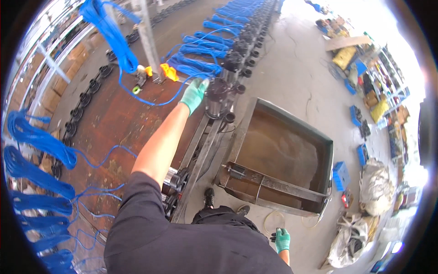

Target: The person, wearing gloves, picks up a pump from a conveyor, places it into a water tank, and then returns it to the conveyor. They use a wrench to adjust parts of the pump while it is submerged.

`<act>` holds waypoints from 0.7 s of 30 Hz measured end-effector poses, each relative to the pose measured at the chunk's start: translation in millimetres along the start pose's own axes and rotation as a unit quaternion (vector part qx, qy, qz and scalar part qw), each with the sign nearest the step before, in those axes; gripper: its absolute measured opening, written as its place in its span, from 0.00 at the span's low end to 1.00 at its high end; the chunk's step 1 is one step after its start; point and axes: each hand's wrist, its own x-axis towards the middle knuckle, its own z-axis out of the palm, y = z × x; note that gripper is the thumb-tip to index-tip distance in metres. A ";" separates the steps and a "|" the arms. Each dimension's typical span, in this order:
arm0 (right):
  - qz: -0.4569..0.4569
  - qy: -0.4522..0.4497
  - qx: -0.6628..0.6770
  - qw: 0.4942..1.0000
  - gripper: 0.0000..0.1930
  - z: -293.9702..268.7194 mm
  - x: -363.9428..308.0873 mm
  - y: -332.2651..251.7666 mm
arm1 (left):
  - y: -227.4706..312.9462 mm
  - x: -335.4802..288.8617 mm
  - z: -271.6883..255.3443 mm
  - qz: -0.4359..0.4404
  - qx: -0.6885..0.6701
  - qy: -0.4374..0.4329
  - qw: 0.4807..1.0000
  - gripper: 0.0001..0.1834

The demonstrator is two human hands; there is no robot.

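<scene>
My left hand, in a green glove, reaches over the work table beside a black-topped metal pump at its edge. A blue cable loops across the table to this hand; its fingers look closed around the cable next to the pump. Low at my right side hangs my right hand, also gloved in green, with curled fingers. Something dark shows at its fingertips, too small to name.
Bundled blue cables and a row of black pumps run into the distance. A metal tank of murky water stands right of the rusty table. A coil hangs by a post. White sacks and blue bins lie right.
</scene>
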 end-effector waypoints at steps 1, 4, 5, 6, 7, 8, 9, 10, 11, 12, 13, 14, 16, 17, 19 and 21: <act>0.020 0.040 0.029 0.999 0.12 -7.7 -14.0 19.0 | 40.9 15.5 27.5 -0.062 -0.146 -0.018 0.987 0.31; 0.044 0.073 0.061 0.994 0.11 -16.6 -32.6 57.8 | 40.2 56.0 47.8 -0.207 -0.397 -0.080 0.891 0.33; 0.045 0.078 0.076 0.993 0.12 -18.8 -39.5 66.9 | 31.4 55.0 50.4 -0.229 -0.354 -0.013 0.907 0.34; 0.052 0.079 0.084 0.992 0.12 -20.5 -45.1 75.1 | 31.1 48.4 54.7 -0.181 -0.420 0.049 0.888 0.31; 0.068 0.103 0.113 0.986 0.11 -22.0 -54.2 84.7 | 53.0 31.5 65.1 -0.154 -0.421 0.035 0.893 0.30; 0.082 0.125 0.142 0.978 0.11 -23.3 -61.5 94.8 | 80.9 8.8 65.2 -0.126 -0.421 0.023 0.898 0.30; 0.088 0.134 0.158 0.974 0.11 -25.6 -60.9 106.7 | 97.1 -9.3 61.7 -0.121 -0.417 0.035 0.900 0.30; 0.095 0.132 0.160 0.974 0.11 -26.6 -62.7 108.1 | 107.6 -28.5 60.5 -0.118 -0.412 0.051 0.902 0.30; 0.086 0.130 0.133 0.979 0.11 -29.6 -59.3 107.1 | 112.6 -46.7 57.2 -0.116 -0.395 0.040 0.911 0.29; 0.077 0.130 0.106 0.983 0.11 -33.8 -53.7 100.8 | 128.1 -62.4 54.4 -0.113 -0.372 0.025 0.921 0.30; 0.047 0.124 0.083 0.988 0.10 -40.8 -43.1 98.8 | 143.4 -79.6 53.3 -0.102 -0.357 0.033 0.928 0.30; 0.019 0.122 0.063 0.990 0.11 -47.0 -31.6 95.2 | 170.1 -94.6 51.7 -0.090 -0.345 0.034 0.934 0.31; -0.061 0.113 0.024 0.991 0.13 -51.2 -7.9 49.6 | 219.9 -130.1 29.7 -0.041 -0.339 0.015 0.940 0.32; -0.116 0.101 -0.011 0.988 0.13 -44.3 -1.6 12.1 | 244.3 -147.9 17.9 -0.013 -0.341 0.015 0.940 0.31; -0.157 0.022 0.011 0.987 0.13 -15.6 -12.4 -83.5 | 285.0 -183.5 1.8 -0.029 -0.387 -0.007 0.922 0.30; -0.134 -0.118 0.068 0.982 0.19 12.8 -0.2 -119.1 | 313.3 -208.6 4.0 -0.068 -0.440 -0.015 0.896 0.29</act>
